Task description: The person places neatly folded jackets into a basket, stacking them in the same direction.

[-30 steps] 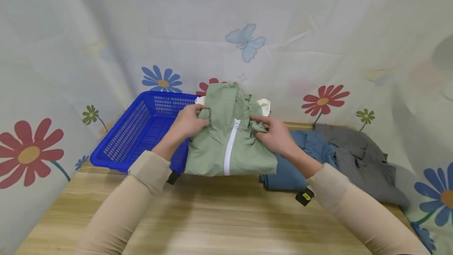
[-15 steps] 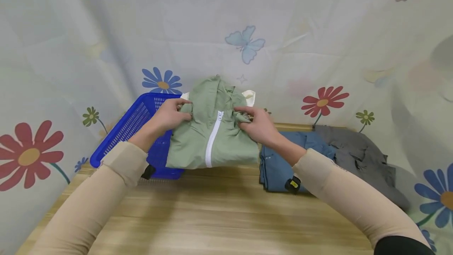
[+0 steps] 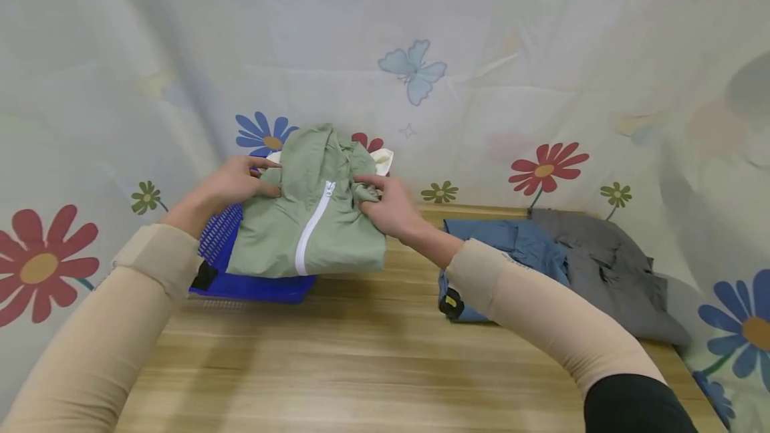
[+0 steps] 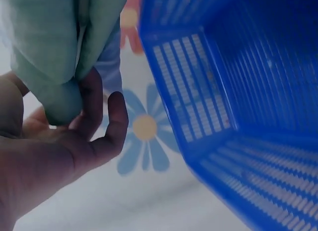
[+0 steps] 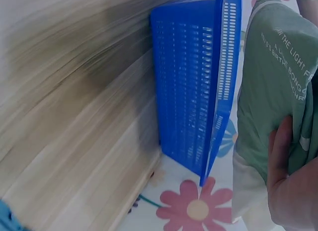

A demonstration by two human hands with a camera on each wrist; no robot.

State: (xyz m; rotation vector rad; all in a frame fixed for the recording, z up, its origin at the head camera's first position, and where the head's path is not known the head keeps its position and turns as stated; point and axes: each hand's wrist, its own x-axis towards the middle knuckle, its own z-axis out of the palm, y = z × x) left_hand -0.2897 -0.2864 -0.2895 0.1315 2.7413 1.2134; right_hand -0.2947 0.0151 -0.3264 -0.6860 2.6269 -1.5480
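Observation:
A folded light-green jacket with a white zipper hangs over the blue plastic basket. My left hand pinches its left side between thumb and fingers. On the opposite side, near the collar, my right hand grips a bunched fold. White cloth sticks out behind the jacket. The left wrist view has the green fabric between the fingers, beside the slatted basket. White lettering shows on the jacket's underside in the right wrist view. The jacket hides most of the basket in the head view.
Folded blue clothing lies on the wooden table to the right, partly behind my right forearm. A grey garment lies beside it at the table's right end. A flower-printed curtain hangs behind the table.
Both hands have carried the green jacket leftward, from beside the basket to over it. More of the blue clothing on the right shows now. The grip on the jacket looks the same.

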